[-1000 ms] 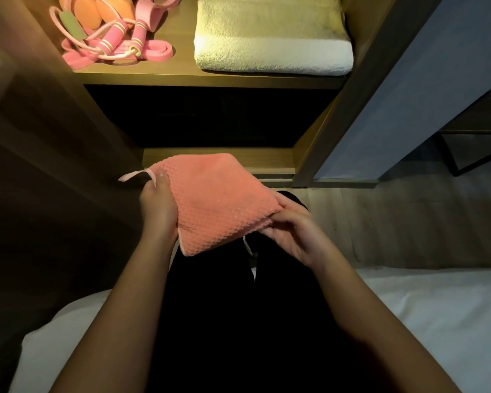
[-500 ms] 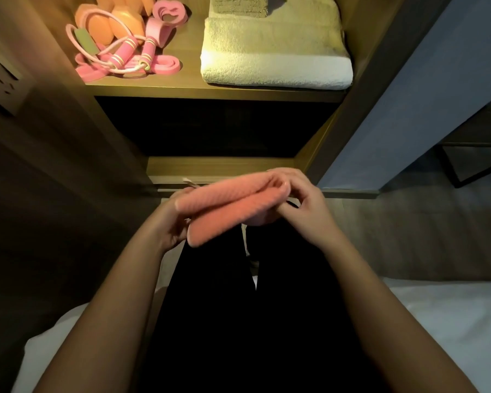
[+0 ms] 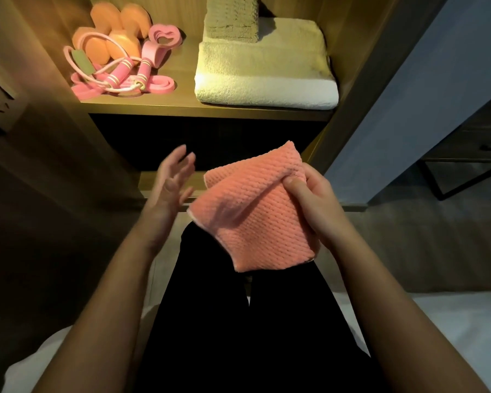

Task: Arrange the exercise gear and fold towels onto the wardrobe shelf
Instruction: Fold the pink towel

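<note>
A folded pink waffle-weave towel (image 3: 253,211) hangs over my lap, in front of the wardrobe. My right hand (image 3: 312,205) grips its right edge, thumb on top. My left hand (image 3: 170,185) hovers just left of the towel with fingers spread, touching nothing. On the lit wardrobe shelf (image 3: 182,107) lie orange dumbbells (image 3: 116,35), a pink skipping rope (image 3: 125,72) and pink resistance bands (image 3: 153,87) at the left. A folded white towel (image 3: 264,72) lies at the right, with a smaller grey folded towel (image 3: 233,19) on top of it.
A wall socket (image 3: 0,100) sits on the wooden panel at the left. Below the shelf is a dark compartment (image 3: 204,137). A grey door panel (image 3: 425,89) stands at the right. I sit on a white bed (image 3: 451,330), my legs in black trousers.
The towel was folded over between both hands. My left hand has let go and moved left, fingers spread; my right hand alone now holds the towel. The view has tilted up to the shelf.
</note>
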